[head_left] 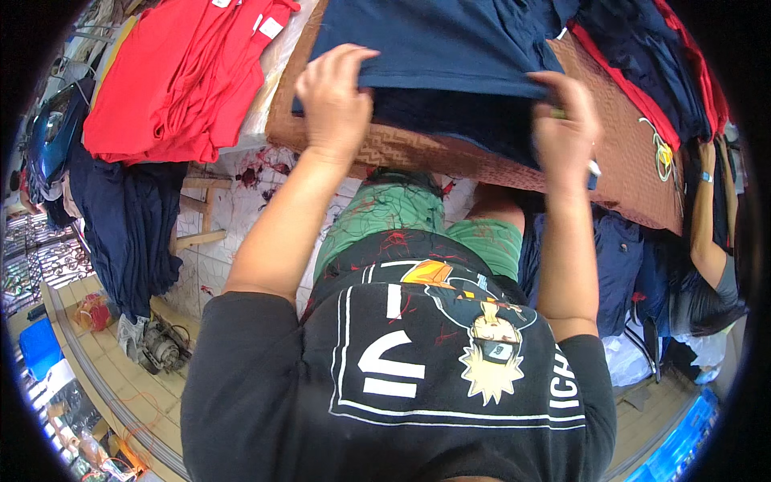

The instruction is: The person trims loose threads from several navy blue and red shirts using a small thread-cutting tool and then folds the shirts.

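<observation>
A dark navy garment with a stitched hem lies on the brown patterned cloth of the table before me. My left hand is at the left end of the hem, its fingers bent over the fabric. At the right end, my right hand pinches the hem and is slightly blurred. Between the two hands the hem is stretched nearly straight, raised a little over a darker navy layer beneath. A small white tag shows under my right wrist.
A pile of red garments lies at the left. Navy and red garments lie at the far right, beside another person's arm. Navy clothes hang at the left above a motor. Loose threads litter the floor.
</observation>
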`<state>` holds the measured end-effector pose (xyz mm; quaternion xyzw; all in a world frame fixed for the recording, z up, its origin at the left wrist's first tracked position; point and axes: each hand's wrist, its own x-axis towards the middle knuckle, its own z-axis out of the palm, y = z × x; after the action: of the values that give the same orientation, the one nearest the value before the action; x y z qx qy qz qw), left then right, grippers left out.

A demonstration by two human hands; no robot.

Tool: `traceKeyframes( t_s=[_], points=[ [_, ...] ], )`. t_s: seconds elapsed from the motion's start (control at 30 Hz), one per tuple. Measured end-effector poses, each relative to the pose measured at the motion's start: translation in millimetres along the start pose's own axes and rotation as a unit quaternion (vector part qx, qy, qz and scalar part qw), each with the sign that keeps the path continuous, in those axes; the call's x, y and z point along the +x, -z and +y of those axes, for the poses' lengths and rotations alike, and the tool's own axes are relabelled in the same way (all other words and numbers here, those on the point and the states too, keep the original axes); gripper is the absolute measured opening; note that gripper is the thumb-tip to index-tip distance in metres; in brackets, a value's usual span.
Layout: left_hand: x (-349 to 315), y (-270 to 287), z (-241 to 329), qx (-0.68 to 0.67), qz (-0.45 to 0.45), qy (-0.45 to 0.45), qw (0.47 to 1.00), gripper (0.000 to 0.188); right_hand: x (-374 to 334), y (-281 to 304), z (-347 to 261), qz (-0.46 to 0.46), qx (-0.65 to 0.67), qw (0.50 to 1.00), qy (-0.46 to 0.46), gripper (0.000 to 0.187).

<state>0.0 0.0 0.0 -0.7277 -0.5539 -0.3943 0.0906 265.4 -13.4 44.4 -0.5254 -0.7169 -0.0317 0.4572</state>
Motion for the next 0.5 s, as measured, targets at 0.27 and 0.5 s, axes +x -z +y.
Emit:
traceKeyframes(
  t_s=[0.27, 0.5],
  points=[
    [-23, 13, -25, -0.109, -0.15, -0.125, 0.975, 0.017, -57, 62, 122, -0.138, -0.181, 0.947, -0.226, 0.024],
    [17, -7, -11, -0.204, -0.137, -0.107, 0.963, 0.014, 2, 46, 56, -0.074, -0.103, 0.982, -0.142, 0.045]
  ],
)
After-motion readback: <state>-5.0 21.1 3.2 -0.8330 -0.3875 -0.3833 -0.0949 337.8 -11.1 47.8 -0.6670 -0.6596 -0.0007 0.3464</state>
